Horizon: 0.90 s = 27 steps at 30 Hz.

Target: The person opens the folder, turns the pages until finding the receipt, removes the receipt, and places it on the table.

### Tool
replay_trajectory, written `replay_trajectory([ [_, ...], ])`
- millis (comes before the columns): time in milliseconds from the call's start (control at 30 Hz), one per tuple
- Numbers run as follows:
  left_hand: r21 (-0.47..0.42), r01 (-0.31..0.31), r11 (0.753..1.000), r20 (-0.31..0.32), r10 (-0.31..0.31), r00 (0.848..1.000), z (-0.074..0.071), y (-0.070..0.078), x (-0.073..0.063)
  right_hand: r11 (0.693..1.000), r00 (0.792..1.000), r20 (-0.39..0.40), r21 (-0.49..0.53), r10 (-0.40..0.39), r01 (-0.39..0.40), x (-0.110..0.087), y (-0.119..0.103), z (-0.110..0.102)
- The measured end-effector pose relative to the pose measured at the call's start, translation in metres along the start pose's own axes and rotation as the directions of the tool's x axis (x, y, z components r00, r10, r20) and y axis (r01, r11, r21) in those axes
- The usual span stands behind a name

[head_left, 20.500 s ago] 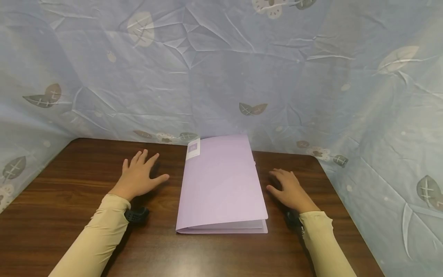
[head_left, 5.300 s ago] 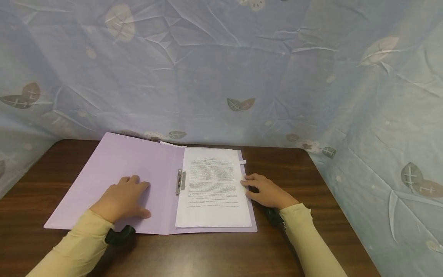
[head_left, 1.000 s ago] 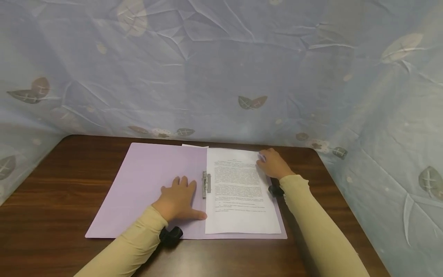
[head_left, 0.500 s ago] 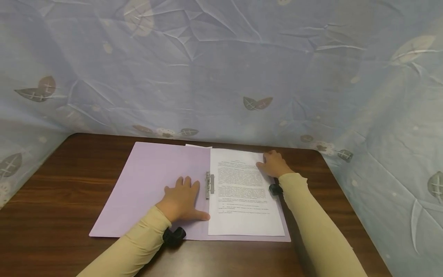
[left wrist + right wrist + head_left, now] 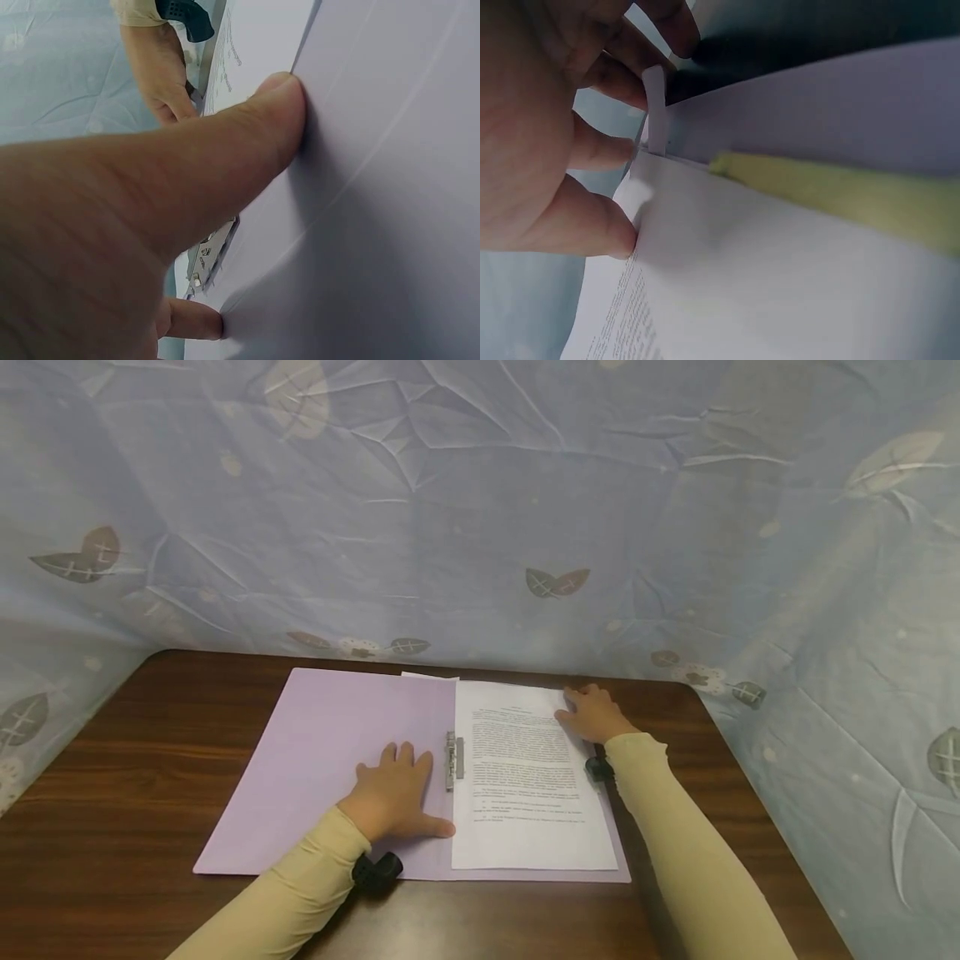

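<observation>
A lavender folder [image 5: 330,735] lies spread flat on the table, a stack of printed paper [image 5: 525,843] on its right half. My left hand [image 5: 390,793] rests on the left half with spread fingers; the thumb tip reaches the paper's left edge. Beyond that thumb, the left wrist view shows the folder's metal clip [image 5: 206,259]. My right hand [image 5: 592,714] is at the stack's top right corner. There its thumb [image 5: 615,229] touches the printed page and its index finger meets the edge, with a gap between them. A small lavender tab [image 5: 655,109] sticks up beside the fingers.
The brown wooden table [image 5: 105,777] extends around the folder. A patterned blue-grey cloth [image 5: 480,527] hangs behind and at the sides. A white slip [image 5: 427,676] pokes out past the folder's top edge. A yellow strip [image 5: 817,184] blurs across the right wrist view.
The folder, closed at first, now lies open with the printed stack showing. Since 5.3 seconds ago my right hand has gone from the stack's side to its top corner. In the last second both hands hold still.
</observation>
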<state>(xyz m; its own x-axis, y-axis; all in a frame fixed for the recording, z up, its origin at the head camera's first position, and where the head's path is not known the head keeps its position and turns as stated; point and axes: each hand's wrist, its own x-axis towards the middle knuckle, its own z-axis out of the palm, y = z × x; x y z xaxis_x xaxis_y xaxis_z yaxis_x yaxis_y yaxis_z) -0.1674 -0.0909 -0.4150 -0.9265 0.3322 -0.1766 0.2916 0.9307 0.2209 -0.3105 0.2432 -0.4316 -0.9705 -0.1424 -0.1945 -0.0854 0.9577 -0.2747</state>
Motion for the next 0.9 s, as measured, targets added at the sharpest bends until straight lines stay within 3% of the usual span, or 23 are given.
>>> replay_trajectory([
  [300,0.000,-0.003,1.000,-0.011,0.003,1.000,-0.002,0.000,-0.001,0.998,0.999,0.020,-0.050,-0.027,0.028,0.000,-0.005,-0.003],
  [533,-0.011,-0.002,1.000,-0.005,0.002,1.000,-0.002,-0.001,0.000,0.999,1.000,0.000,-0.034,0.007,-0.007,0.000,-0.009,-0.004],
  [700,-0.022,-0.003,1.000,-0.003,0.003,1.000,-0.002,-0.001,-0.001,0.998,1.000,-0.021,-0.068,-0.014,0.012,-0.001,-0.012,-0.004],
  [800,-0.024,-0.003,1.000,-0.005,0.003,1.000,-0.002,0.000,-0.002,0.999,0.999,-0.040,-0.027,-0.021,0.020,-0.001,-0.012,-0.002],
  [900,-0.028,-0.004,1.000,-0.007,0.004,1.000,-0.001,0.000,-0.002,0.998,0.993,-0.116,0.062,0.024,-0.017,0.001,-0.009,-0.001],
])
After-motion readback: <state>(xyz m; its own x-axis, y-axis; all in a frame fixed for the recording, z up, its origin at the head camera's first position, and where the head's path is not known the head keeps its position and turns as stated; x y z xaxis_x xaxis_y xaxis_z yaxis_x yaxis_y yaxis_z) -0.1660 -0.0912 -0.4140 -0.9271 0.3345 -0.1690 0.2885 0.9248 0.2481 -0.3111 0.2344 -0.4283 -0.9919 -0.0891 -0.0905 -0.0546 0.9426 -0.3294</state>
